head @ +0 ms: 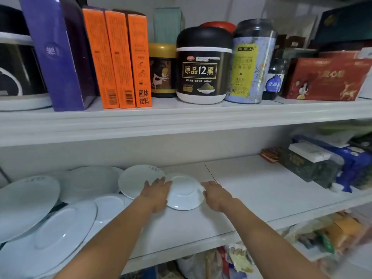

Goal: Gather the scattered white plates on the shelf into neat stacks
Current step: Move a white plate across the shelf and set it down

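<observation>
The left hand point(159, 195) and right hand point(216, 196) grasp the upturned small plate point(184, 193) by opposite rims, larger plates point(30, 198) scattered to its left.

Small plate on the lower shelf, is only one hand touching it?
No, the left hand and right hand both touch the small plate, on opposite sides.

- Small dish point(184, 193): white, bottom-up with its foot ring showing, mid-shelf point(251, 188); the left hand point(158, 195) and right hand point(216, 195) are at opposite rims, seemingly gripping it.
- Printed plate point(136, 181): tilted, just behind and left of the dish, with faint grey marks near the rim.
- Leaning plate point(26, 198): large, propped at the far left.
- Front plate point(60, 228): large, bottom-up, overlapping its neighbours.
- Little plate point(109, 207): flat among them.
</observation>
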